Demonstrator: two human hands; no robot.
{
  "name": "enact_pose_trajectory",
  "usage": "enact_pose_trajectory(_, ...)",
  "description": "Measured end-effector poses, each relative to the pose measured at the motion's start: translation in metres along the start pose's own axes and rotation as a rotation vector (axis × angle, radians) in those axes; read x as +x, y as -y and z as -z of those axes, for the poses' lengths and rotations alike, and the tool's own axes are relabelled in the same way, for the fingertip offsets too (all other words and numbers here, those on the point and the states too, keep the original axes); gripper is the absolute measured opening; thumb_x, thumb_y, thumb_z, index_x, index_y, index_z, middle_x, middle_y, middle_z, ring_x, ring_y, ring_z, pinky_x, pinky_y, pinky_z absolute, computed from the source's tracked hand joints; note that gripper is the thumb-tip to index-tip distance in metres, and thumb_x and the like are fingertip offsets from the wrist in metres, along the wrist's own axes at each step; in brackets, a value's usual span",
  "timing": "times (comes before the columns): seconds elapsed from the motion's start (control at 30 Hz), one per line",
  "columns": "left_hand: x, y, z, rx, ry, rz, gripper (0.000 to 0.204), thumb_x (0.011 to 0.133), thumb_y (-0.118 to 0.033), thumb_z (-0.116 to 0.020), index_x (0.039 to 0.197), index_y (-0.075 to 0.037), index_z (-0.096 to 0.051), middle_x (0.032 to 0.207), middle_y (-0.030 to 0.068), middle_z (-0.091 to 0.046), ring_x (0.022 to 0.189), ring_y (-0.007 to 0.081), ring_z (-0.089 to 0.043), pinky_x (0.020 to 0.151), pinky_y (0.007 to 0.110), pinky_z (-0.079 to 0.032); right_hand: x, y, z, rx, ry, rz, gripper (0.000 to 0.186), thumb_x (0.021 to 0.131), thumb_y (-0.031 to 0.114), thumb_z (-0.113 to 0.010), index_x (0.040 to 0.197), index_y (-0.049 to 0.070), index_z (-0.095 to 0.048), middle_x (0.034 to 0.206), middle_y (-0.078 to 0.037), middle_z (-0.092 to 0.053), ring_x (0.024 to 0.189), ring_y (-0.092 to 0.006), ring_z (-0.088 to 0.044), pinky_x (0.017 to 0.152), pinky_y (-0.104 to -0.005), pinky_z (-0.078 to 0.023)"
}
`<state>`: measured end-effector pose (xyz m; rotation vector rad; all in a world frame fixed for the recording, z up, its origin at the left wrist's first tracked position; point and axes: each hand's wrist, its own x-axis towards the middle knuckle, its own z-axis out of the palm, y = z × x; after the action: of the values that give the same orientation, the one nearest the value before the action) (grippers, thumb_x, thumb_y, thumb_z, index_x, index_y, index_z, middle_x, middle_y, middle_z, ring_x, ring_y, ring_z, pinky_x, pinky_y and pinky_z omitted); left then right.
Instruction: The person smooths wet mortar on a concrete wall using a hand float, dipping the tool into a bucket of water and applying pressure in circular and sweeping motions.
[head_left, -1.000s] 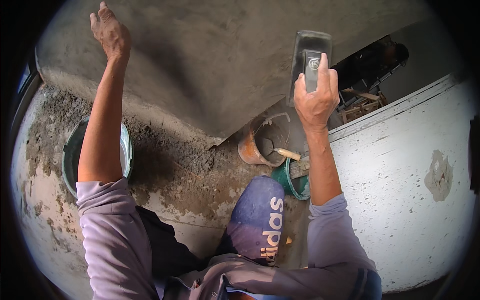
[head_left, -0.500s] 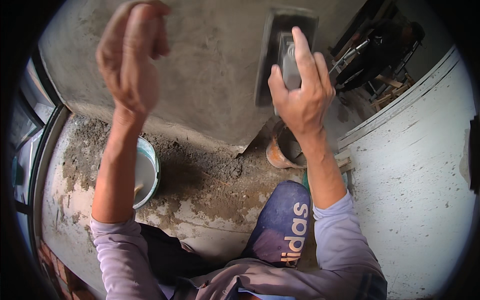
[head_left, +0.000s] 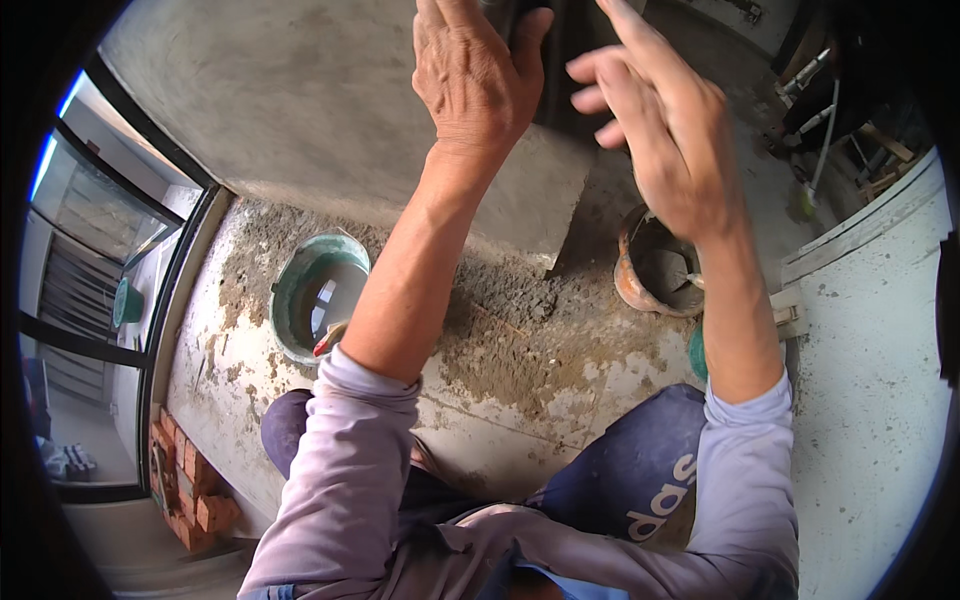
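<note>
Left hand (head_left: 475,85) is before the wall (head_left: 300,110), right hand (head_left: 690,160) to its right, float (head_left: 567,95) between them. On the floor (head_left: 240,400): basin (head_left: 283,310) left of the left forearm; bucket (head_left: 632,287) to the right, trowel (head_left: 693,280) inside; mortar (head_left: 520,292) between. Bricks (head_left: 190,490) near left, beside the window (head_left: 85,290). Panel (head_left: 880,350) far right.

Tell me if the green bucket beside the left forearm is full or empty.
Partly full: shiny liquid lies inside the bucket, below its rim.
</note>
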<state>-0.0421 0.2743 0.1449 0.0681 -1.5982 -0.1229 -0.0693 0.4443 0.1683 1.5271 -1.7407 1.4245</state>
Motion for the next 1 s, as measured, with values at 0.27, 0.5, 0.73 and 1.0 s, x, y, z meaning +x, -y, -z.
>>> enact_pose_trajectory(0.27, -0.250, 0.015, -0.001, -0.065, 0.277, 0.264, 0.061, 0.100, -0.017, -0.063, 0.151, 0.001, -0.036, 0.122, 0.0231, -0.058, 0.103, 0.0362, -0.058, 0.089, 0.046, -0.049, -0.158, -0.032, 0.025, 0.168, 0.807, -0.175, 0.045, 0.098, 0.022, -0.065, 0.139, 0.003, -0.058, 0.091, -0.021, -0.072, 0.083, -0.0357, -0.073, 0.072, -0.0450, -0.059)
enact_pose_trajectory(0.5, -0.111, 0.016, -0.014, 0.115, 0.074, 0.045, 0.050, 0.101, -0.019, -0.062, 0.144, 0.000, -0.046, 0.122, 0.0228, -0.061, 0.111, 0.0373, -0.061, 0.100, 0.049, -0.046, -0.192, -0.039, 0.036, 0.456, 1.173, -0.175, 0.041, 0.097, 0.025, -0.065, 0.135, 0.009, -0.062, 0.093, -0.016, -0.066, 0.088, -0.0369, -0.067, 0.079, -0.0472, -0.055)
enact_pose_trajectory(0.73, -0.027, 0.022, -0.018, 0.101, 0.041, 0.017, 0.041, 0.103, -0.020, -0.060, 0.135, 0.004, -0.050, 0.115, 0.0196, -0.060, 0.103, 0.0311, -0.059, 0.087, 0.045, -0.047, -0.215, -0.056, 0.043, 0.330, 1.333, -0.151, 0.043, 0.097, 0.026, -0.064, 0.135, 0.009, -0.058, 0.096, -0.016, -0.065, 0.092, -0.0372, -0.068, 0.079, -0.0475, -0.055)
enact_pose_trajectory(1.0, -0.276, 0.014, -0.010, 0.009, 0.149, 0.325, 0.046, 0.107, -0.019, -0.051, 0.147, -0.002, -0.038, 0.113, 0.0186, -0.053, 0.102, 0.0308, -0.053, 0.087, 0.047, -0.045, -0.202, -0.043, 0.042, 0.408, 1.395, -0.171, 0.032, 0.100, 0.030, -0.059, 0.126, 0.010, -0.059, 0.101, -0.020, -0.064, 0.099, -0.0417, -0.064, 0.087, -0.0514, -0.049)
